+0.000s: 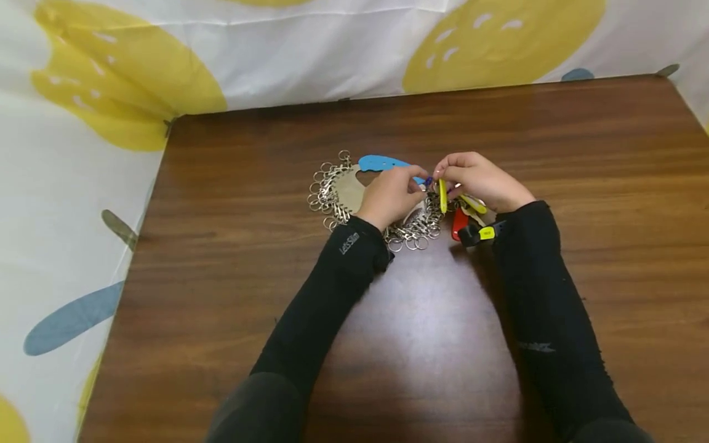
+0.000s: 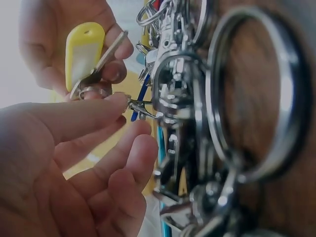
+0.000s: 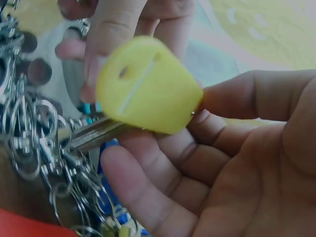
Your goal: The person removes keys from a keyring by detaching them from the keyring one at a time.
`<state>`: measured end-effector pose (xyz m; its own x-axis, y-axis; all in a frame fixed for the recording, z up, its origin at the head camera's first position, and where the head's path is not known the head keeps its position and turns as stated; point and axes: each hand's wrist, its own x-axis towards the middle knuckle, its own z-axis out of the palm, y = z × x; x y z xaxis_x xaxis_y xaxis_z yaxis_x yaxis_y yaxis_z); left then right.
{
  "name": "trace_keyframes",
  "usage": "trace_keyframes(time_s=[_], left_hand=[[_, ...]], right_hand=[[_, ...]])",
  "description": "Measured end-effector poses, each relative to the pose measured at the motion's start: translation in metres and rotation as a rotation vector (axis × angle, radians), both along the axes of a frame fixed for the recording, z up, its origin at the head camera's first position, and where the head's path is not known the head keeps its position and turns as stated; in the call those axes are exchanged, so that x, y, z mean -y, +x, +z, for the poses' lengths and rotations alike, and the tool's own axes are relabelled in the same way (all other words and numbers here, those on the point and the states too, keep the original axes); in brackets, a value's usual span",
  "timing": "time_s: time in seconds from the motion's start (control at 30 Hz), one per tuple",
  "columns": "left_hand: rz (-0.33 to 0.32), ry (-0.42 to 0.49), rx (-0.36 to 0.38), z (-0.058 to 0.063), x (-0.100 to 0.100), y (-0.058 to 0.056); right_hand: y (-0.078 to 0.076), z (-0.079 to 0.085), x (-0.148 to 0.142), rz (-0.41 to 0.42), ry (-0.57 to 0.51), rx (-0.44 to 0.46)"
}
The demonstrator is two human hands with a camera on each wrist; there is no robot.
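Two bare hands meet above a wooden table (image 1: 432, 351), just right of the head view's centre. The left hand (image 1: 390, 192) appears to pinch a small metal clasp (image 2: 140, 106) between bent fingertips; the right hand (image 1: 483, 181) pinches a key ring (image 2: 95, 92) carrying a yellow key tag (image 2: 85, 57) and a key (image 2: 108, 58). All three hang between the hands, at upper left in the left wrist view.

The likeliest trouble is a snag: split rings and swivel clasps (image 1: 327, 197) crowd directly beneath the fingers, and a stray loop could catch the key's blade. A clasp gate, sprung and tiny, could slip from a fingertip grip and drop the key into the tangle. A sharp tug could also drag the beige plate (image 1: 348, 189) fringed by those clasps, or the blue strip (image 1: 381, 163) near it, at the centre of the head view.

No box or tray shows; the nearest thing to a container is the yellow tag, its frame bearing a pale panel. A second yellow tag (image 1: 474, 204) and a red tag (image 1: 459, 223) lie beneath the right hand.
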<state>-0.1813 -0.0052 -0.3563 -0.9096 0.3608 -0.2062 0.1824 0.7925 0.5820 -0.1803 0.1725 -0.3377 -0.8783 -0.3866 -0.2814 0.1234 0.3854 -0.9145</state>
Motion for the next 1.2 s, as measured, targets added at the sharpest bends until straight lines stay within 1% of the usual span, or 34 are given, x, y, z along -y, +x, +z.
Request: trace_keyframes(time_s=[0.1,0.17,0.23,0.33,0.4,0.53,0.63,0.8,0.87,1.0,1.13,1.2], left_hand=[[-0.041,-0.009,-0.002,0.0,-0.007,0.0],[-0.052,-0.016,-0.02,0.0,-0.012,0.001],[-0.052,-0.027,-0.051,0.0,-0.017,0.003],[-0.039,-0.047,-0.1,0.0,-0.022,0.004],[-0.044,-0.057,-0.12,0.001,-0.026,0.005],[-0.037,-0.031,-0.157,0.0,-0.029,0.006],[-0.018,0.027,-0.162,0.0,-0.028,0.007],[0.006,0.124,-0.123,-0.001,-0.022,0.008],[0.011,0.149,-0.109,-0.001,-0.019,0.008],[0.011,0.176,-0.104,0.0,-0.014,0.009],[0.002,0.172,-0.123,0.0,-0.006,0.009],[-0.006,0.171,-0.136,0.0,-0.003,0.009]], right_hand=[[0.002,-0.001,-0.007,-0.02,-0.042,0.038],[0.004,-0.002,-0.013,-0.032,-0.058,0.055],[0.006,-0.003,-0.019,-0.037,-0.05,0.056],[0.008,-0.003,-0.023,-0.04,-0.012,0.04],[0.011,-0.003,-0.027,-0.05,0.03,0.025],[0.017,-0.002,-0.03,-0.061,0.118,0.008],[0.019,-0.001,-0.03,-0.065,0.167,0.002],[0.019,-0.001,-0.025,-0.055,0.235,-0.034],[0.018,-0.002,-0.022,-0.051,0.247,-0.04],[0.017,-0.003,-0.015,-0.044,0.268,-0.045],[0.013,-0.003,-0.006,-0.008,0.306,-0.067],[0.011,-0.003,-0.002,0.008,0.309,-0.064]])
